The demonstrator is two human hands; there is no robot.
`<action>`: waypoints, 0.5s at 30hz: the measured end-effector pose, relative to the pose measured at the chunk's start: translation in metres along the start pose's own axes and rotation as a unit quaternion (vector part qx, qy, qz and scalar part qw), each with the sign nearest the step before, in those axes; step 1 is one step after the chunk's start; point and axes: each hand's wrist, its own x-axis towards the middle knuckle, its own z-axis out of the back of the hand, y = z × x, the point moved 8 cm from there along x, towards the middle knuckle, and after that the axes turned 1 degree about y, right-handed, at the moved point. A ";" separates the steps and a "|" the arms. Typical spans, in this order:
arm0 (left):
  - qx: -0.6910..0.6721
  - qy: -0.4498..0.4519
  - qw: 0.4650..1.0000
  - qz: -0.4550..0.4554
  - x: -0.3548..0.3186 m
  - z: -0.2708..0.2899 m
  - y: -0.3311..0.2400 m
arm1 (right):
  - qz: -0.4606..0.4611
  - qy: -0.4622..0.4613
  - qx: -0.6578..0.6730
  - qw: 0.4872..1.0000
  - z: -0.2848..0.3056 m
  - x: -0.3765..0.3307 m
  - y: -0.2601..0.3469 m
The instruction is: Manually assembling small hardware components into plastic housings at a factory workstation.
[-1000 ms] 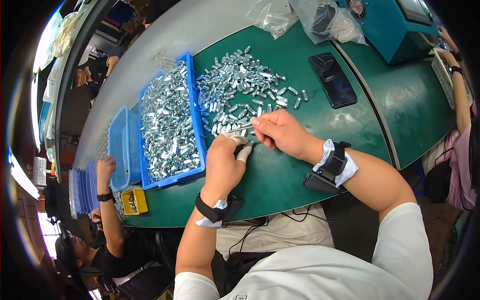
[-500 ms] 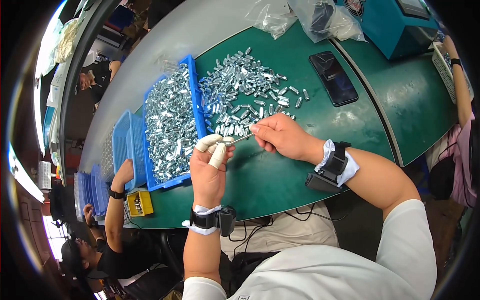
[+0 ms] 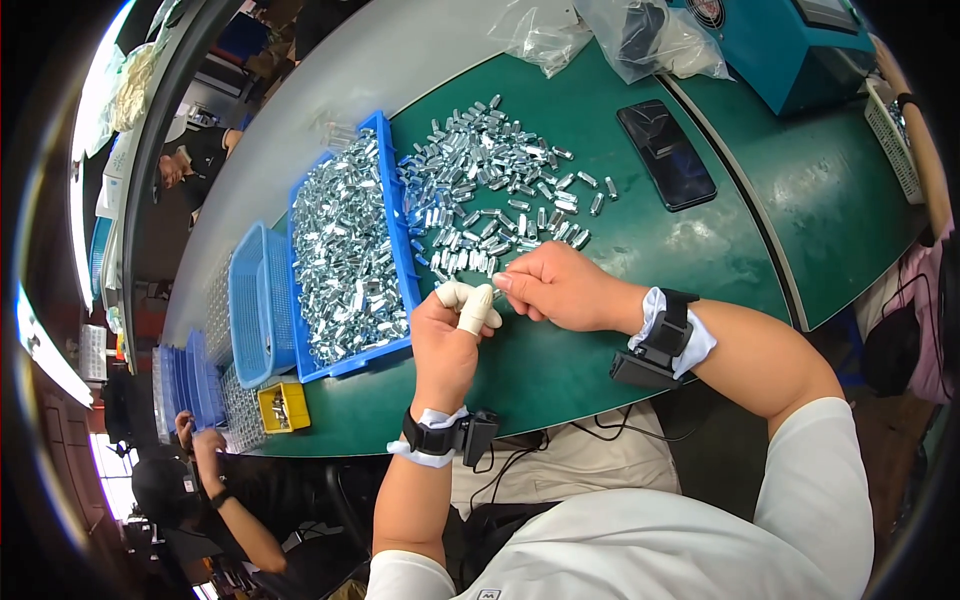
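Note:
My left hand (image 3: 452,335), pale finger cots on its thumb and fingers, is closed in a pinch. Whatever lies between those fingertips is hidden. Just to its right, my right hand (image 3: 560,285) pinches thumb against forefinger, the tips almost meeting the left ones. The thin metal rod seen in this grip earlier is now mostly hidden by the fingers. Beyond both hands, many short silver hexagonal metal pieces (image 3: 480,165) lie loose on the green table (image 3: 620,260). More of them fill a blue tray (image 3: 402,235) on the left.
A light-blue basket (image 3: 243,300) and a yellow bin (image 3: 283,407) stand left of the tray. A black phone (image 3: 667,155) lies at the right, with plastic bags (image 3: 640,40) and a teal machine (image 3: 800,60) behind. A co-worker's arm (image 3: 245,525) is at lower left.
My left hand has moved right and slightly down, closer to the right hand. The rod that spanned the gap no longer shows clearly. The left co-worker's arm has drawn back from the basket.

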 end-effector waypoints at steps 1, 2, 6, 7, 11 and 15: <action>0.001 0.000 1.000 0.000 0.000 0.000 0.001 | -0.006 0.014 0.019 1.000 -0.001 0.001 -0.001; 0.023 0.007 0.999 -0.040 0.001 0.000 -0.004 | -0.005 0.014 0.020 1.000 0.000 0.001 -0.001; 0.069 -0.009 0.987 -0.143 -0.002 -0.009 -0.023 | -0.036 0.042 0.073 0.996 -0.001 0.001 -0.005; 0.070 -0.041 0.983 -0.167 -0.003 -0.012 -0.030 | -0.034 0.036 0.092 0.995 0.000 0.002 -0.006; 0.172 -0.049 0.963 -0.201 -0.008 -0.008 -0.031 | -0.029 0.028 0.104 0.994 0.000 0.002 -0.006; 0.205 -0.061 0.966 -0.144 -0.012 0.024 -0.016 | -0.017 0.015 0.051 0.998 0.002 0.003 -0.003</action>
